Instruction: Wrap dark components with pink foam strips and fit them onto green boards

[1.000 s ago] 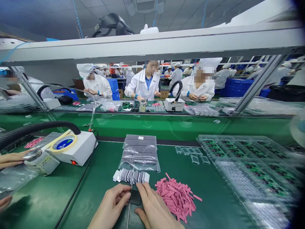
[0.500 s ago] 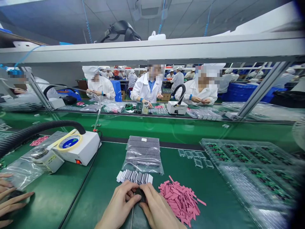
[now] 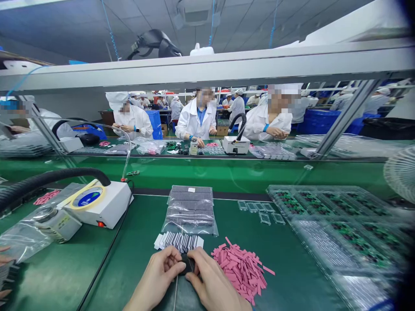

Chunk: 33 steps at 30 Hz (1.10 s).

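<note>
My left hand [image 3: 156, 276] and my right hand [image 3: 214, 278] meet low in the middle of the view, both pinching a small black flat part [image 3: 187, 264] between the fingers. A thin wire [image 3: 175, 293] runs down from it toward me. Just above my hands lies a row of white and black strips [image 3: 178, 242], nearly touching my left fingers. A heap of pink foam strips [image 3: 241, 272] sits to the right of my right hand. The black part is largely hidden by my fingers.
A clear bag of dark strips [image 3: 190, 211] lies ahead. Stacked clear trays of green circuit boards [image 3: 337, 224] fill the right. A white machine with a black hose [image 3: 100, 203] stands left. Another person's fingers [image 3: 4, 268] show at the left edge.
The view has shifted slightly. My hands have drawn closer around the black part, and the fingers at the left edge have mostly left the view.
</note>
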Each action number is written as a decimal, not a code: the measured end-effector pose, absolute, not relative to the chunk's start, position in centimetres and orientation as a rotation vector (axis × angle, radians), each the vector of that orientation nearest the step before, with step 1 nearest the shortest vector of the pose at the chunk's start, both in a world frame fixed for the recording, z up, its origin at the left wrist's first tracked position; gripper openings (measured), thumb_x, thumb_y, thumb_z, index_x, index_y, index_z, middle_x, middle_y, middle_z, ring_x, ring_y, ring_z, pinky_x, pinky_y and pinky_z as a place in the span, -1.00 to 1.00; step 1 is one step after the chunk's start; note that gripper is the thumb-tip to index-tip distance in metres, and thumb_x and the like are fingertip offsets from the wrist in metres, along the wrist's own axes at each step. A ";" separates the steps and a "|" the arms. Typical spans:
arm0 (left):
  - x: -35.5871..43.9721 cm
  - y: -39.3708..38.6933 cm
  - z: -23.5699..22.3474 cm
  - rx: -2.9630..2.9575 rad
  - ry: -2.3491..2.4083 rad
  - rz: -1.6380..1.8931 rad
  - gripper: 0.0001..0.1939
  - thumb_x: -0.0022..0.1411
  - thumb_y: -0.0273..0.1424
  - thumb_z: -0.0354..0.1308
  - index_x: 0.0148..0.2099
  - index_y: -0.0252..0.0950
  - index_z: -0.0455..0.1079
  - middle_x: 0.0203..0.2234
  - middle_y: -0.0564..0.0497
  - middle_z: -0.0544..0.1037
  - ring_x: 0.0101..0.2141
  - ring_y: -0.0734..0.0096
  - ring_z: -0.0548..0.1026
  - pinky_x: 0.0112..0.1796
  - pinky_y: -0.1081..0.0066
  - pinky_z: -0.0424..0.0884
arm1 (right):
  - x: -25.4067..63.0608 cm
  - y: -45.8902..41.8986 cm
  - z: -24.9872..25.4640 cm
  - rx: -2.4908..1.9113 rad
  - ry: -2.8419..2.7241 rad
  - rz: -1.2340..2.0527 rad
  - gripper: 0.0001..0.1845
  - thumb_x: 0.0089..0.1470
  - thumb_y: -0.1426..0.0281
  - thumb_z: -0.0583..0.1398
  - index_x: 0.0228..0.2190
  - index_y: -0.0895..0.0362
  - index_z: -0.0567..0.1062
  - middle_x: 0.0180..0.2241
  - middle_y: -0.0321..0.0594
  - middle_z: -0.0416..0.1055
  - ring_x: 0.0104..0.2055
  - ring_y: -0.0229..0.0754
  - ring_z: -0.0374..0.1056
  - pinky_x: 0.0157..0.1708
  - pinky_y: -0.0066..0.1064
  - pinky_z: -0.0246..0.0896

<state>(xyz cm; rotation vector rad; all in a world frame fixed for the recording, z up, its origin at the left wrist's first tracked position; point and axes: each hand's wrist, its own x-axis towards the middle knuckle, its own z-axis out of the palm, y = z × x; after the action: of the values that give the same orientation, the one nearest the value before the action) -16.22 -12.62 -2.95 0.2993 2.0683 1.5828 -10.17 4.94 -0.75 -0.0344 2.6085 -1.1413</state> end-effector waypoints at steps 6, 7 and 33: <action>-17.1 -13.8 -2.2 0.243 2.023 1.701 -0.65 0.13 -0.15 0.22 -0.36 -0.36 0.28 -0.52 0.09 0.28 -0.48 0.53 0.25 -0.45 0.51 0.23 | -10.6 5.2 -1.9 -0.151 2.684 -1.077 -0.65 0.17 0.52 0.05 -0.04 -0.01 0.36 -0.06 -0.28 0.28 -0.08 -0.27 0.31 -0.08 -0.52 0.21; -17.4 -13.9 -1.8 0.232 2.020 1.748 -0.64 0.13 -0.15 0.23 -0.36 -0.36 0.28 -0.51 0.09 0.29 -0.47 0.54 0.26 -0.44 0.52 0.25 | -10.6 5.2 -2.2 -0.207 2.715 -1.070 -0.61 0.14 0.55 0.06 -0.02 -0.01 0.36 -0.05 -0.27 0.29 -0.09 -0.28 0.32 -0.10 -0.54 0.22; -21.0 -4.1 0.6 0.326 1.536 2.045 -0.64 -0.06 -0.40 0.41 -0.21 -0.36 0.41 -0.34 -0.02 0.52 -0.42 0.58 0.47 -0.33 0.55 0.42 | -15.5 11.8 0.0 0.012 2.656 -2.137 -0.67 0.20 0.17 0.16 -0.28 0.22 0.47 -0.30 -0.19 0.30 -0.27 -0.39 0.27 -0.29 -0.65 0.19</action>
<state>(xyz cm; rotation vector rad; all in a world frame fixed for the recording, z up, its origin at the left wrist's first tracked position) -21.03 -4.11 0.63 0.3255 1.5360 2.0447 -15.54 11.75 -0.04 0.0117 2.6565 -2.1372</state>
